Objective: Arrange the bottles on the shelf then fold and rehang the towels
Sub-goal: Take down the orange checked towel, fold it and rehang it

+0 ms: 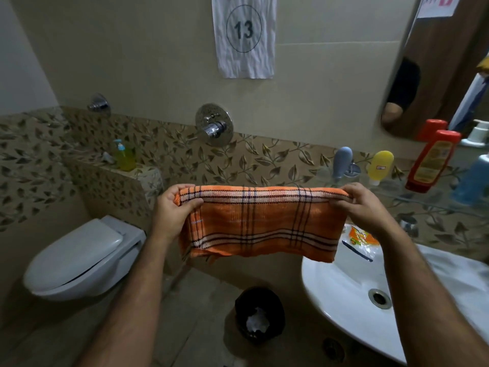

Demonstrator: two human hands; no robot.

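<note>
Fingers [189, 203] of the left hand [172, 210] are curled over and clamped on the left top corner of the towel [260, 223]; those of the right hand [362, 205] pinch the right top corner in the same way. The towel hangs in the air between both hands, in front of the tiled wall, above the floor bin [259, 313] and just left of the sink [344, 292]. Risk, as a judgement: releasing one corner for the next fold could let the layers slide apart, and a dropped towel would probably land in the bin or on the floor. The lower edge already hangs uneven, so a skewed fold is likely. The towel is orange with dark and white check stripes, appears doubled over, and its bottom left corner is frayed. The bottles [431, 160] stand on the glass shelf [423, 200] to the right
</note>
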